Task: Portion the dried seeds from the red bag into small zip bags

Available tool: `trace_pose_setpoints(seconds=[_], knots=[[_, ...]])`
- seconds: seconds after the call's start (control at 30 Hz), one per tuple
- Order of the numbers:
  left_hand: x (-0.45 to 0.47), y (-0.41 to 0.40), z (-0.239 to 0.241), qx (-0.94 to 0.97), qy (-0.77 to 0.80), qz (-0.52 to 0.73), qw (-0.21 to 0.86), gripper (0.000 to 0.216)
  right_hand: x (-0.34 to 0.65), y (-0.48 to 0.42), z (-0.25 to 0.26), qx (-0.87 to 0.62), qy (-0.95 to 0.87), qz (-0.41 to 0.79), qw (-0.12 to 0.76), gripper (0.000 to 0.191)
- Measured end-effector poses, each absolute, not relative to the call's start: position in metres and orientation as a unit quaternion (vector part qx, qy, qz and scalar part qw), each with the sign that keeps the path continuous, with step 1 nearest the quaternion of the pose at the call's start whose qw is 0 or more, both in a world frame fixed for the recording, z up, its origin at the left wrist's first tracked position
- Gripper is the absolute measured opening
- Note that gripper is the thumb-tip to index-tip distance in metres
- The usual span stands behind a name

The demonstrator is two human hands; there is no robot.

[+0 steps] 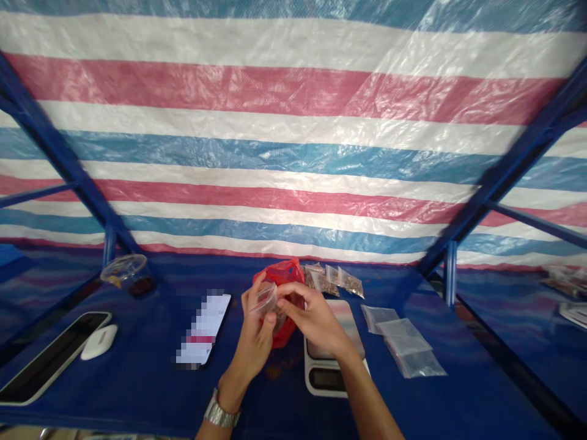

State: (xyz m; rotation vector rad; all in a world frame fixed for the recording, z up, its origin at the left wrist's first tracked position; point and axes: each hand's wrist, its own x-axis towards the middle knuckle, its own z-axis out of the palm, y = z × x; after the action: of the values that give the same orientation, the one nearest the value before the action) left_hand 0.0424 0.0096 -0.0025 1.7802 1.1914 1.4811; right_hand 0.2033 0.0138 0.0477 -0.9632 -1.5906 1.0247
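Observation:
A small clear zip bag point(264, 298) is held upright between the fingers and thumb of my left hand point(255, 342). At the bag's mouth, my right hand point(316, 313) has its thumb and fingers pinched together; what lies between them is too small to make out. Behind both hands sits a red plastic bag point(290, 269), its contents mostly hidden. Partly under my right forearm is a white digital scale point(314, 384) with a dark display. Several small filled bags point(351, 283) of brownish dry pieces lie behind the scale.
Flat clear zip bags point(408, 336) lie right of the scale. To the left are a lit phone point(204, 330), a white case point(99, 342), a dark-screened tablet-like device point(55, 354) and a clear plastic tub point(128, 274). Blue metal struts point(495, 183) flank the blue table.

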Motion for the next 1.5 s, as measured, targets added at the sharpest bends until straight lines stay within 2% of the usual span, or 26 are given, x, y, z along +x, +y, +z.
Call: trace_pose_setpoints(seconds=[0.1, 0.17, 0.27, 0.37, 0.47, 0.57, 0.67, 0.73, 0.83, 0.93, 1.07, 1.2, 1.27, 1.4, 1.5], knots=[[0.045, 0.005, 0.004, 0.666, 0.478, 0.541, 0.189, 0.062, 0.222, 0.021, 0.043, -0.456, -0.628, 0.34, 0.531, 0.018], [0.047, 0.002, 0.009, 0.664, 0.498, 0.542, 0.134, 0.049, 0.245, 0.023, 0.041, -0.481, -0.631, 0.318, 0.519, 0.019], [0.05, -0.001, 0.014, 0.656, 0.5, 0.56, 0.079, 0.031, 0.284, 0.016, 0.036, -0.506, -0.679, 0.331, 0.417, 0.019], [0.052, 0.0, 0.014, 0.639, 0.496, 0.585, 0.059, 0.023, 0.311, 0.005, 0.026, -0.557, -0.689, 0.304, 0.35, 0.018], [0.052, 0.004, 0.012, 0.631, 0.492, 0.597, 0.055, 0.019, 0.319, -0.001, 0.02, -0.574, -0.673, 0.299, 0.358, 0.019], [0.054, 0.004, 0.013, 0.618, 0.502, 0.603, 0.057, 0.016, 0.31, 0.0, 0.025, -0.553, -0.658, 0.306, 0.41, 0.019], [0.06, -0.001, 0.014, 0.61, 0.52, 0.585, 0.121, 0.017, 0.285, 0.004, 0.035, -0.522, -0.637, 0.311, 0.475, 0.018], [0.065, -0.004, 0.012, 0.615, 0.521, 0.553, 0.212, 0.029, 0.261, 0.007, 0.041, -0.493, -0.63, 0.33, 0.5, 0.018], [0.068, -0.001, 0.009, 0.602, 0.489, 0.53, 0.343, 0.04, 0.228, 0.009, 0.043, -0.44, -0.643, 0.378, 0.5, 0.017], [0.061, 0.009, 0.007, 0.557, 0.478, 0.554, 0.394, 0.041, 0.208, 0.013, 0.039, -0.419, -0.659, 0.379, 0.496, 0.02], [0.041, 0.017, 0.012, 0.492, 0.527, 0.617, 0.315, 0.04, 0.2, 0.027, 0.021, -0.468, -0.7, 0.256, 0.475, 0.025], [0.032, 0.005, 0.014, 0.453, 0.602, 0.625, 0.205, 0.035, 0.196, 0.039, -0.002, -0.52, -0.764, 0.163, 0.346, 0.024], [0.036, -0.005, 0.01, 0.494, 0.666, 0.531, 0.175, 0.028, 0.194, 0.039, -0.01, -0.531, -0.775, 0.149, 0.308, 0.024], [0.051, -0.018, -0.004, 0.573, 0.717, 0.388, 0.077, 0.036, 0.196, 0.029, -0.008, -0.538, -0.776, 0.149, 0.293, 0.027], [0.054, -0.013, -0.015, 0.583, 0.732, 0.335, 0.107, 0.034, 0.198, 0.02, 0.0, -0.519, -0.784, 0.179, 0.289, 0.035]])
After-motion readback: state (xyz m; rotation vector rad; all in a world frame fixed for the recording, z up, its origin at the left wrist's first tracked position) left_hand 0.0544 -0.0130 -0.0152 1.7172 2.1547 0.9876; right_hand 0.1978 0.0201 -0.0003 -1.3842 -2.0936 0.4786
